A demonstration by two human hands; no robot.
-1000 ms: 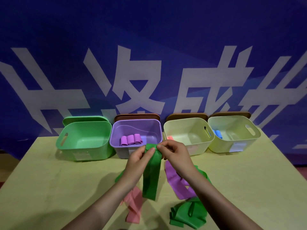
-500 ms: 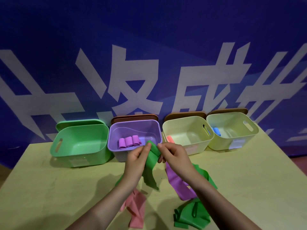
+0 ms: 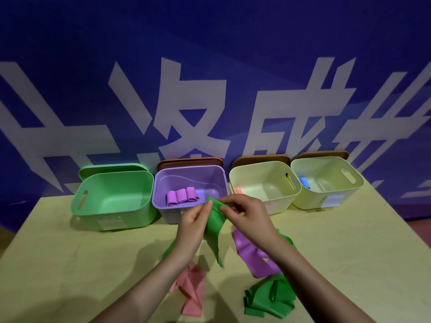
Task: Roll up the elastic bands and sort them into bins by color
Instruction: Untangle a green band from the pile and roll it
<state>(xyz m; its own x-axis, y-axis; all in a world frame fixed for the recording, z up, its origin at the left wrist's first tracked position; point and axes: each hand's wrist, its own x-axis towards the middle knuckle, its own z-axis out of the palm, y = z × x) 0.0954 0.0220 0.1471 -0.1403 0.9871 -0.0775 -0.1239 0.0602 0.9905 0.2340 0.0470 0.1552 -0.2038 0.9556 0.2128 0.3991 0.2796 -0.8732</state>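
Note:
A green elastic band hangs above the table, pinched at its top end by my left hand and my right hand. Its tail dangles twisted toward the table. Behind stand a green bin, a purple bin with three rolled purple bands, a cream bin with a pink roll, and a second cream bin with a blue roll. Loose on the table lie a pink band, a purple band and a crumpled green band.
The yellow table runs to a blue banner wall right behind the bins. Lids lean behind the bins: a green lid and brown lids. The table's right edge slopes away past the far cream bin.
The hanging tail of the green band has grown shorter and more twisted as both hands gather its top end. The view has shifted slightly.

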